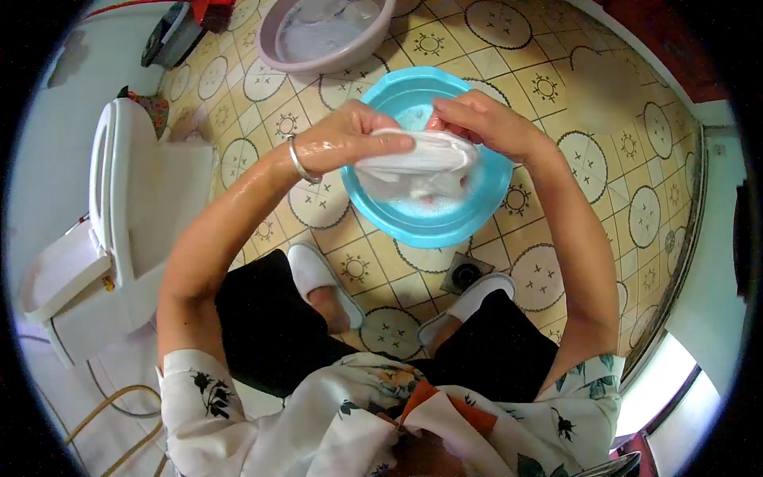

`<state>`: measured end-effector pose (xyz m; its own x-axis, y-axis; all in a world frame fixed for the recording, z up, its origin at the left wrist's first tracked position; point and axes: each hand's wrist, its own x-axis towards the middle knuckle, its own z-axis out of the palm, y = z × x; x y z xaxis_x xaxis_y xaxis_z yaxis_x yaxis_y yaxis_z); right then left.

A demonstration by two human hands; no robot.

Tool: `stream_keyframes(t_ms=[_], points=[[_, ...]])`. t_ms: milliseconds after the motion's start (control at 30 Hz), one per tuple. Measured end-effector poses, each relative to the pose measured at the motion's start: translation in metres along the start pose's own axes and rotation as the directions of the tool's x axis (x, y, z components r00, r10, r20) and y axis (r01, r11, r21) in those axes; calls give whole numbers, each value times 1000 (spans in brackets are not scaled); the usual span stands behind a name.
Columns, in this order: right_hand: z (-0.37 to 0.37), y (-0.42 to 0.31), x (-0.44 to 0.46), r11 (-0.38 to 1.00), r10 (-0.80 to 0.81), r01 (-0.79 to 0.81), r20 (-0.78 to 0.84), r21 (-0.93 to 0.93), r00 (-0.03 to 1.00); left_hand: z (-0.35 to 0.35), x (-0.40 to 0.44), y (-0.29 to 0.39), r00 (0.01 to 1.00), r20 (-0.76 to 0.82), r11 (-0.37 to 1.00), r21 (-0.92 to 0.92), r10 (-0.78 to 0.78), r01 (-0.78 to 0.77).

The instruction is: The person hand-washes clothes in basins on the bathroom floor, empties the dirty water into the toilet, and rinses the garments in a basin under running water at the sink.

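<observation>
A wet white cloth [421,159], bunched with a ribbed-looking upper edge, is held above a light blue plastic basin [413,230]. My left hand [354,139], with a bangle on its wrist, is closed on the cloth's left end, thumb lying on top. At the right end, my right hand [489,123] has curled fingers against the cloth; its fingertips are partly hidden. Below, suds and water fill the basin, and the cloth's lower part hangs close to them. What exact kind of cloth item it is, I cannot tell.
A pink basin [274,52] with sudsy water and pale fabric stands beyond the blue one. Left is a white toilet [119,199] with its lid raised. A floor drain [466,273] lies between my slippered feet on patterned tiles. A hose [119,393] runs lower left.
</observation>
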<state>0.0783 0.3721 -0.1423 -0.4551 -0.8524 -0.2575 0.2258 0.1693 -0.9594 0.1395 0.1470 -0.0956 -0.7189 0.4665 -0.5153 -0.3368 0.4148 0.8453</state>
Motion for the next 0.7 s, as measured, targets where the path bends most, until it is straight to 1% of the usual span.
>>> stream_keyframes(t_ms=[33, 67, 100, 133, 167, 200, 233, 267, 300, 333, 400, 433, 467, 500, 533, 567, 600, 633, 667, 700], points=[[-5, 5, -2, 1000, -8, 8, 2, -11, 1000, -3, -3, 6, 998, -34, 996, -71, 51, -54], [-10, 8, -3, 1000, -17, 17, 6, -23, 1000, -6, -4, 8, 998, -37, 996, -70, 51, -53], [-13, 9, -3, 999, -22, 22, 8, -25, 1000, -9, -6, 10, 986, -103, 973, -175, 134, -150], [-15, 9, -4, 996, -74, 76, 42, -55, 996, -12, -8, 10, 962, -177, 930, -271, 207, -250], [-16, 10, -5, 988, -125, 131, 77, -83, 989, -18, -10, 9, 939, -212, 863, -380, 270, -334], [-18, 15, -7, 987, -129, 136, 79, -83, 988, -22, -14, 14, 939, -214, 864, -376, 270, -334], [-19, 21, -8, 993, -53, 62, 93, -97, 994, -26, -19, 24, 916, -359, 835, -438, 179, -334], [-22, 25, -9, 993, 24, -12, 105, -115, 994, -32, -24, 29, 870, -488, 797, -494, 76, -347], [-28, 20, -11, 973, 147, -120, 128, -199, 981, -42, -21, 29, 791, -612, 736, -544, -20, -402], [-30, 19, -12, 972, 142, -115, 127, -203, 982, -48, -25, 28, 789, -615, 737, -540, -15, -406], [-32, 19, -15, 997, 42, -36, 92, -69, 995, -56, -30, 30, 810, -583, 775, -486, 56, -403], [-33, 17, -14, 997, 42, -35, 90, -72, 995, -56, -27, 30, 782, -622, 763, -515, -20, -391], [-35, 16, -14, 1000, -19, 20, 79, -17, 997, -58, -25, 27, 784, -621, 761, -516, -17, -392], [-37, 15, -14, 996, -78, 75, 64, 37, 995, -60, -25, 22, 810, -587, 771, -514, 5, -377], [-36, 14, -15, 997, -76, 74, 59, 35, 995, -61, -23, 18, 834, -551, 780, -511, 27, -362], [-32, 12, -15, 988, -88, 90, -17, 124, 996, -62, -22, 14, 836, -548, 778, -513, 29, -363], [-30, 10, -15, 971, -93, 111, -95, 211, 991, -62, -20, 11, 859, -512, 801, -505, 20, -320], [-30, 9, -15, 972, -89, 108, -99, 209, 991, -61, -18, 8, 879, -477, 823, -496, 8, -277], [-30, 7, -14, 971, -155, 167, -81, 173, 985, -60, -15, 3, 880, -474, 821, -499, 9, -277], [-30, 6, -13, 965, -218, 225, -61, 138, 974, -57, -13, -1, 921, -382, 868, -430, 75, -249]])
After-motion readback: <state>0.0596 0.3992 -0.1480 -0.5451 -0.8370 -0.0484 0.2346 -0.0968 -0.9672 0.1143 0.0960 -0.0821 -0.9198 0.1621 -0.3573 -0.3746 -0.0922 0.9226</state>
